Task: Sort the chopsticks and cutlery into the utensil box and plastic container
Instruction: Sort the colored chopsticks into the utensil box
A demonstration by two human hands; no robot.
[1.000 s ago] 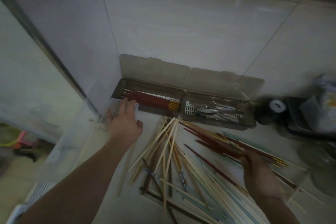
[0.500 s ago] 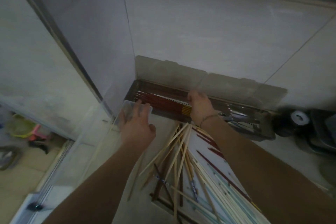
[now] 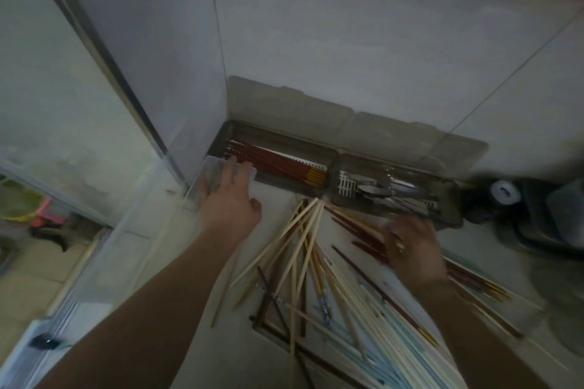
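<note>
Pale tiled counter (image 3: 278,309) meets a tiled wall, and against that wall I see the utensil box (image 3: 442,215), lid up. Its left compartment holds red chopsticks (image 3: 278,163), its right one metal cutlery (image 3: 388,196). Just in front of the box lies the loose chopstick pile (image 3: 316,262). My left hand (image 3: 230,199) rests with spread fingers on a clear plastic container (image 3: 210,172) at the box's left end. My right hand (image 3: 414,249) is blurred over the pile; I cannot tell its grip.
</note>
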